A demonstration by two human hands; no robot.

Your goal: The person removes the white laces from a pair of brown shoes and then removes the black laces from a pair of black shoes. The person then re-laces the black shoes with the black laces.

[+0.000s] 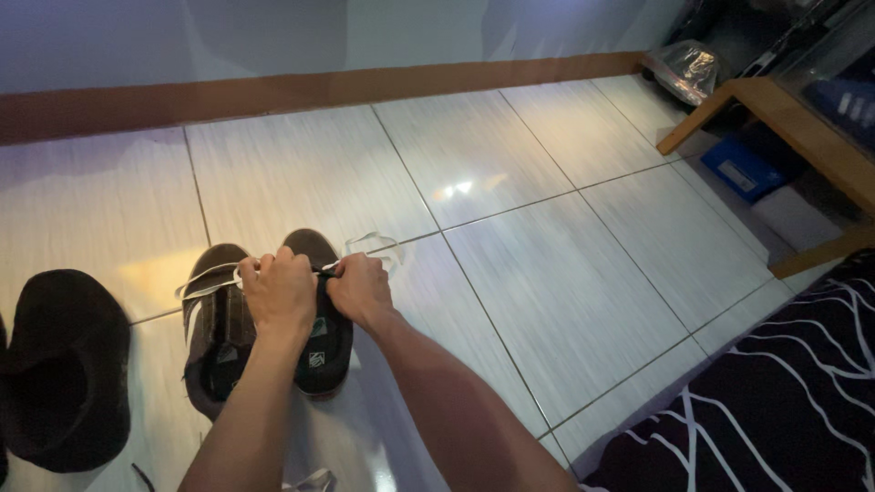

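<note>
White laces (211, 278) pinched by both hands (278, 290) over brown shoes (219, 319).

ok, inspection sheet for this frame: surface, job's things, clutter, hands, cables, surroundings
Surface: pale tiled floor, glossy, with a light glare.
Job's things: pair of brown shoes side by side on the floor; white laces pulled out to both sides.
Clutter: dark hat-like item left of the shoes; blue box under the wooden table; plastic bag by the wall.
Hands: left hand and right hand both closed on the laces over the right-side shoe.
Cables: nothing seen.
Surroundings: brown skirting, dark patterned fabric at lower right.
</note>
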